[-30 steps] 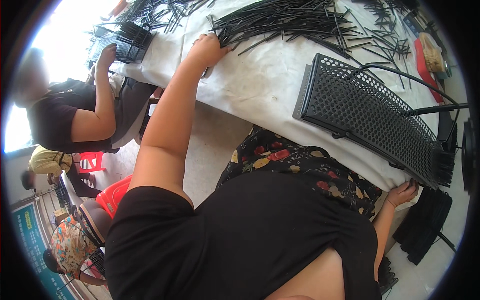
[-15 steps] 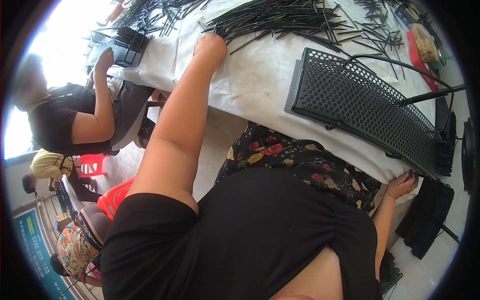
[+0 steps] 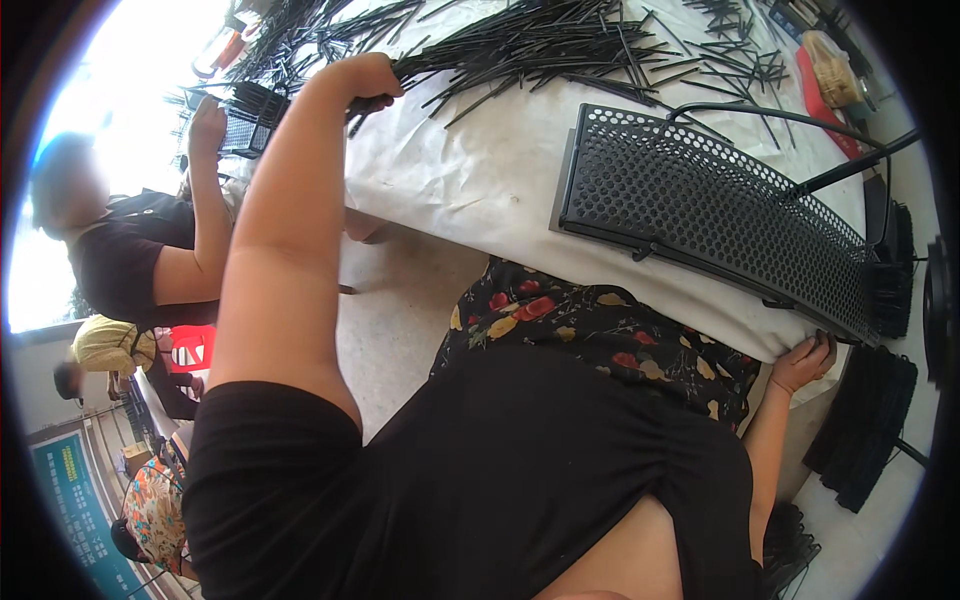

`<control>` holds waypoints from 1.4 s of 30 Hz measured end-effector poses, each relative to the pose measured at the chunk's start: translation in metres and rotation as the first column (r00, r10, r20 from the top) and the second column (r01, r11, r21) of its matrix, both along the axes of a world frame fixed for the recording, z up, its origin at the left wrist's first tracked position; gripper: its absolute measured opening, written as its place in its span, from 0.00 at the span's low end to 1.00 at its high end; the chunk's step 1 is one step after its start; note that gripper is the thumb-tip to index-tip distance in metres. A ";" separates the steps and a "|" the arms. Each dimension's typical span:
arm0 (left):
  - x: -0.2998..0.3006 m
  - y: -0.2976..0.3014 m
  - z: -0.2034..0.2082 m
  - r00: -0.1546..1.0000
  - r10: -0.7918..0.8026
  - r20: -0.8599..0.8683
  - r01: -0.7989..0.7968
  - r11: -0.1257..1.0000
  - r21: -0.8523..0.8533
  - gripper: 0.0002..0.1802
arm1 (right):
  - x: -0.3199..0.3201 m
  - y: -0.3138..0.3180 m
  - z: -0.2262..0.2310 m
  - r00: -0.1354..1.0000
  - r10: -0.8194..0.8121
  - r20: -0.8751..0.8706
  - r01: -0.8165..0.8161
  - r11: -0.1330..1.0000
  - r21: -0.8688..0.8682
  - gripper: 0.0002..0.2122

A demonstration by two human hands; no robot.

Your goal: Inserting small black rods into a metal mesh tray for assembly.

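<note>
My left hand (image 3: 368,80) is stretched out over the far left of the table, its fingers curled closed around some thin black strips (image 3: 358,122). Right beside it lies a big heap of the same black strips (image 3: 535,45), spread over the white cloth. My right hand (image 3: 803,366) rests at the table's near right corner with its fingers stretched out against the cloth edge. Just above that hand is the near end of a long black perforated metal basket (image 3: 715,200) with a wire handle, which sits tilted in view.
At the left a person (image 3: 150,230) sits by a small black mesh basket (image 3: 250,120). More strips (image 3: 735,60) are scattered at the back right, near a red item (image 3: 825,105) and a bag (image 3: 838,70). Black brush-like bundles (image 3: 862,430) hang beside the table's right end.
My left hand has moved left along the strip heap, and strip ends now show below it. My right hand stays at the corner. The view has shifted slightly.
</note>
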State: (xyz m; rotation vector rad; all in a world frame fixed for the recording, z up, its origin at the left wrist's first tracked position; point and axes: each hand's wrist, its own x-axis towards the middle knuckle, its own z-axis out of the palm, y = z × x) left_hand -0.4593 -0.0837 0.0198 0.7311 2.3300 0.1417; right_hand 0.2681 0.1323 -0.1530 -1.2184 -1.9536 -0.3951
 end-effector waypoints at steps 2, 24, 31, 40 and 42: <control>-0.004 -0.002 0.008 0.998 -0.057 0.006 0.057 0.996 -0.071 0.09 | 0.002 0.000 -0.001 1.000 -0.008 0.002 0.008 1.000 0.009 0.16; 0.011 0.057 0.036 0.931 -0.314 -0.185 0.355 0.896 0.266 0.14 | 0.001 -0.002 -0.001 0.999 -0.031 0.031 0.030 0.999 0.025 0.17; 0.012 0.138 -0.033 0.759 -0.471 -0.450 0.560 0.824 0.084 0.26 | -0.010 -0.003 0.005 1.000 0.013 -0.018 -0.013 1.000 0.002 0.19; -0.007 0.135 -0.033 0.890 -0.184 -0.417 0.226 0.973 0.053 0.61 | -0.008 -0.006 0.014 0.999 0.018 0.026 -0.019 0.999 0.042 0.19; -0.012 0.135 -0.039 0.954 -0.107 -0.278 0.136 0.987 0.085 0.61 | -0.006 -0.004 0.013 1.000 0.023 0.014 -0.024 0.999 0.032 0.19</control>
